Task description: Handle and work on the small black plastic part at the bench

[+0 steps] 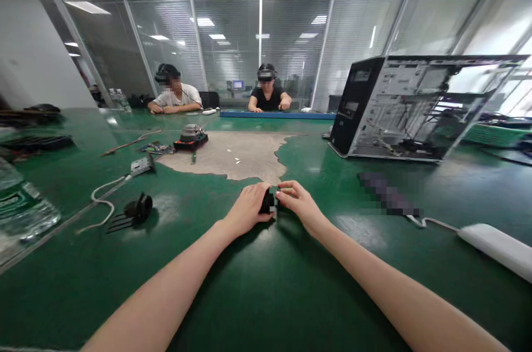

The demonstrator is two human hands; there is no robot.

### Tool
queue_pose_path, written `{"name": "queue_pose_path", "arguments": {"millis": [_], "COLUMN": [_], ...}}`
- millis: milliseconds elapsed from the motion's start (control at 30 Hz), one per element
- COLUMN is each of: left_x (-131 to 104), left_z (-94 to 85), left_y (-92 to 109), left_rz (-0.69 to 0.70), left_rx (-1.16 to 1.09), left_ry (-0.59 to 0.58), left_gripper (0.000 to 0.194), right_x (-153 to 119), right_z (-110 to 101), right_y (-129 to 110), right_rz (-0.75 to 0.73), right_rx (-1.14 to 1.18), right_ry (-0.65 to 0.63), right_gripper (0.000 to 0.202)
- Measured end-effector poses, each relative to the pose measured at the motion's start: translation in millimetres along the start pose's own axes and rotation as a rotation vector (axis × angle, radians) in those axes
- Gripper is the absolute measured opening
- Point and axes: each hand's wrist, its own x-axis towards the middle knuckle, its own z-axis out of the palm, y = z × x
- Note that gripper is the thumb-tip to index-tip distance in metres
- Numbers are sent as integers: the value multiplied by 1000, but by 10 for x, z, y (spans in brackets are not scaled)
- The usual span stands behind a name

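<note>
One black part (266, 205) gripped in left fingers (251, 192); right fingers (290, 200) just beside it, cannot tell if gripping.

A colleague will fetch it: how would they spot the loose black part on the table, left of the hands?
On the green table, find the tan patch. From its near left edge come toward the viewer, stopping between the white cable and the left hand. The black part there has a rounded body with thin dark prongs reaching left, unlike the white cable beside it.
</note>
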Motion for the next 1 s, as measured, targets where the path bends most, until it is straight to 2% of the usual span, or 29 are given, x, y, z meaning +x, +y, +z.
{"name": "queue_pose_path", "arguments": {"millis": [67, 133, 267, 400, 667, 867, 1000], "left_x": [-4, -8, -20, -32, -29, -29, -28], "left_z": [-2, -3, -4, -5, -9, -10, -8], "left_y": [-6, -5, 20, 37, 13, 15, 15], "left_rz": [1, 0, -10, -8, -4, 2, -3], "left_rx": [-4, -8, -15, -15, -6, -13, -16], "left_ry": [1, 6, 24, 35, 39, 38, 39], "left_gripper": [57, 57, 53, 53, 53, 55, 54], "right_x": [29, 49, 56, 36, -93, -64, -34], "right_z": [-83, -110, 10, 107, 138, 157, 138], "right_y": [-12, -4, 79, 127, 37, 54, 83], "right_rz": [33, 72, 111, 55, -56, -64, -25], "right_rx": [37, 71, 93, 28, -13, -58, -83], "right_ry": [58, 56, -130, -173, -144, -97, -123], "right_gripper": [27, 27, 26, 27, 22, 20, 25]}}
